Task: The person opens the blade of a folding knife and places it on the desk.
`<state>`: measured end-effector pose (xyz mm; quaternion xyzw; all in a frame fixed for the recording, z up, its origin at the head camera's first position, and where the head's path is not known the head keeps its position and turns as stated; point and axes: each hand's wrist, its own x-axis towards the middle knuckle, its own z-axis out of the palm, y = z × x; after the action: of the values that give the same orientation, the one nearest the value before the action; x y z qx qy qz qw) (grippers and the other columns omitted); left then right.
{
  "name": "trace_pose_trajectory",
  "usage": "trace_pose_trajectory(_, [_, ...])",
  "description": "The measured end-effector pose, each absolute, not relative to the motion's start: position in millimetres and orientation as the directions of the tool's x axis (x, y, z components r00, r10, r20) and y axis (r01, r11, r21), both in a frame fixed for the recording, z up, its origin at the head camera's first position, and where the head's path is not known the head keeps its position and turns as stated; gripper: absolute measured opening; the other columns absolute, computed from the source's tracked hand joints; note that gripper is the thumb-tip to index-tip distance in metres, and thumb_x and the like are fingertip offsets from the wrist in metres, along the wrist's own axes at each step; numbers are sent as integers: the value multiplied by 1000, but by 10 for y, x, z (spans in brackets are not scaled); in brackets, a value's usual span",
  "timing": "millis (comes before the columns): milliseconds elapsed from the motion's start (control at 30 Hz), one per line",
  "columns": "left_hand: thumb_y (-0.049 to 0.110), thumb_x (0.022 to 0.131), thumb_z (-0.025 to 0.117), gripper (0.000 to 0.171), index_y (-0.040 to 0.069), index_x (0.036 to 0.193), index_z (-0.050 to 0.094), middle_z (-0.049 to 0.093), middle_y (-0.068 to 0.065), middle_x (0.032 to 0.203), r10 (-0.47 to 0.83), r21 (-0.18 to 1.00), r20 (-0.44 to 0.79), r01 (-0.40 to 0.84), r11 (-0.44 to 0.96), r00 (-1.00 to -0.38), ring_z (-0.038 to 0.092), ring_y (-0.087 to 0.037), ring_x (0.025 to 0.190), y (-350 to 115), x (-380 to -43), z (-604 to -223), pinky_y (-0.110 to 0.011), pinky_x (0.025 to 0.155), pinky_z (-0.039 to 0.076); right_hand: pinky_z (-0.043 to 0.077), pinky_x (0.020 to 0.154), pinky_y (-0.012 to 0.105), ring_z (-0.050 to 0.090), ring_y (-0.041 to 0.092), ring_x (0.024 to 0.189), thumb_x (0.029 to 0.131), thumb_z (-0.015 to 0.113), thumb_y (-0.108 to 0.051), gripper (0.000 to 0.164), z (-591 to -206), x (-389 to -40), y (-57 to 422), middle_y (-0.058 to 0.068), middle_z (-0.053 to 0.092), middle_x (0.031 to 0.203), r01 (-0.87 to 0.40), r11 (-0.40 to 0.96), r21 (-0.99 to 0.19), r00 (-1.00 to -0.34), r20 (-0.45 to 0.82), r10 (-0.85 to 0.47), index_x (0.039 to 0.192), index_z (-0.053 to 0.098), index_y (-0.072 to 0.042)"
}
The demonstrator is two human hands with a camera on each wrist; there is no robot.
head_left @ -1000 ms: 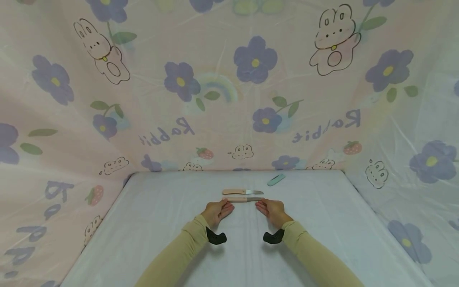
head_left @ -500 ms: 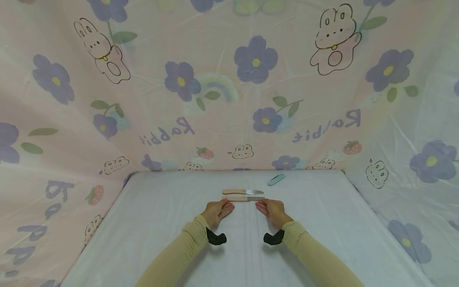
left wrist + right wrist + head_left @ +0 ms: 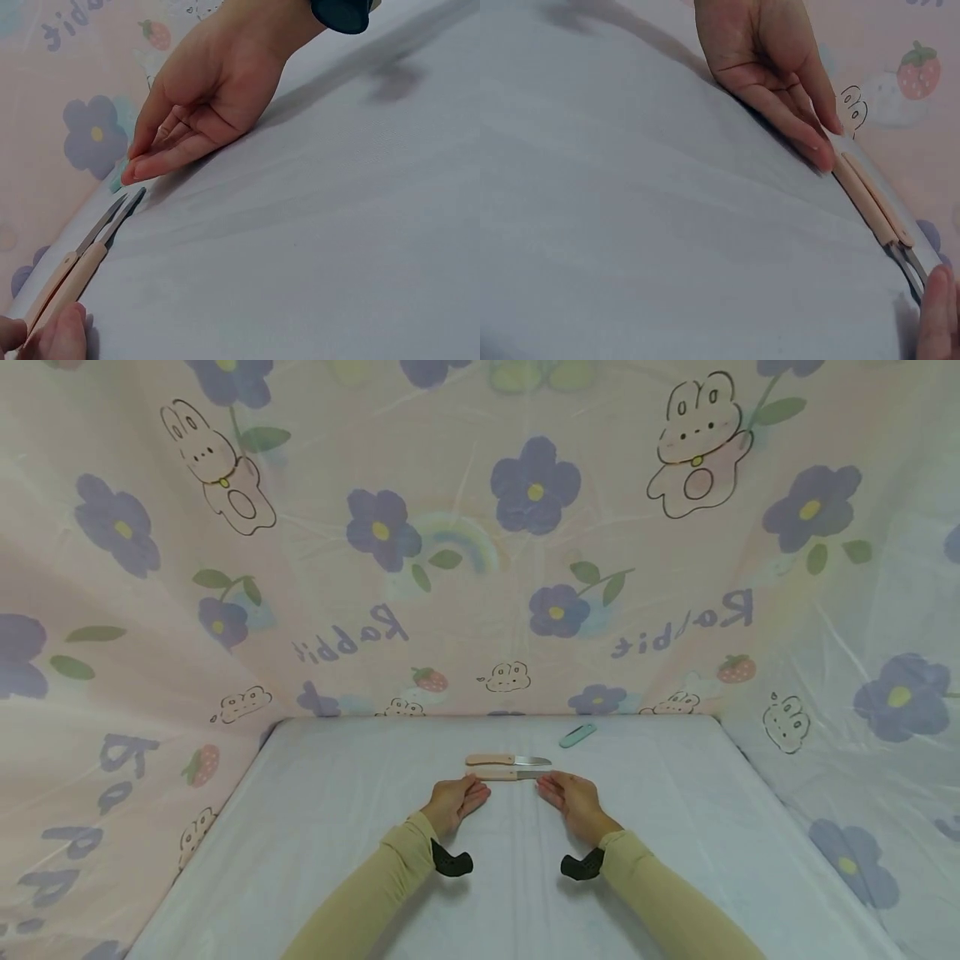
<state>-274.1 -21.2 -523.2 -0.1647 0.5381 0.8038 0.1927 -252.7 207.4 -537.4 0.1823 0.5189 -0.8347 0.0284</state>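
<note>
Two beige-handled knives lie side by side, blades to the right. The far knife (image 3: 491, 760) has a curved handle and a bright blade. The near knife (image 3: 498, 775) has a straight handle and a narrow, darker blade with a blunt end. My left hand (image 3: 452, 802) pinches the end of the near knife's handle between thumb and fingers. At the blade end is my right hand (image 3: 576, 802), thumb and fingertips close together. In the left wrist view, those right fingertips (image 3: 135, 171) sit just past the near knife's tip, with nothing seen gripped.
A mint-green folded cutter (image 3: 578, 736) lies farther back to the right on the white-covered table (image 3: 675, 827). Curtains (image 3: 450, 610) printed with rabbits and flowers close in the back and sides. Black wrist mounts (image 3: 452, 862) show below the hands.
My right hand has shifted slightly to the right, off the near knife's blade tip, and its wrist has moved right and nearer. My left hand and both knives look nearly unmoved.
</note>
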Motion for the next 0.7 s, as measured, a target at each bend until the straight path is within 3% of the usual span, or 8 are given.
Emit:
trace_pose_trajectory(167, [15, 97, 51, 33, -9, 120, 52, 61, -23, 111, 161, 830, -433, -463, -311, -887, 64, -25, 95, -229, -2720, -5208, -32, 84, 50, 48, 88, 34, 63, 23, 95, 96, 49, -6, 35, -5420, -2498, 2149, 18, 62, 102, 207, -500, -841, -955, -284, 83, 124, 42, 13])
trace_pose_trajectory(367, [16, 98, 49, 34, -9, 121, 50, 61, -21, 109, 177, 835, -388, -426, -347, -904, 62, -26, 100, -248, -2751, -5147, -33, 87, 49, 48, 88, 35, 63, 24, 96, 95, 51, -6, 34, -5384, -2454, 2240, 20, 60, 107, 193, -458, -867, -962, -259, 84, 123, 43, 11])
trace_pose_trajectory(533, [17, 97, 51, 39, -10, 125, 47, 59, -22, 115, 181, 857, -328, -372, -357, -927, 62, -25, 102, -280, -2858, -5000, -31, 89, 47, 46, 91, 35, 63, 21, 97, 96, 51, -7, 41, -5291, -2462, 2392, 24, 56, 118, 176, -400, -899, -968, -231, 95, 130, 38, 13])
trace_pose_trajectory(700, [18, 97, 51, 36, -9, 120, 52, 59, -21, 114, 196, 891, -262, -315, -326, -945, 64, -21, 96, -293, -2966, -4819, -30, 89, 47, 45, 92, 33, 62, 20, 99, 98, 45, -5, 43, -5188, -2488, 2595, 27, 47, 129, 181, -439, -880, -965, -245, 93, 136, 32, 12])
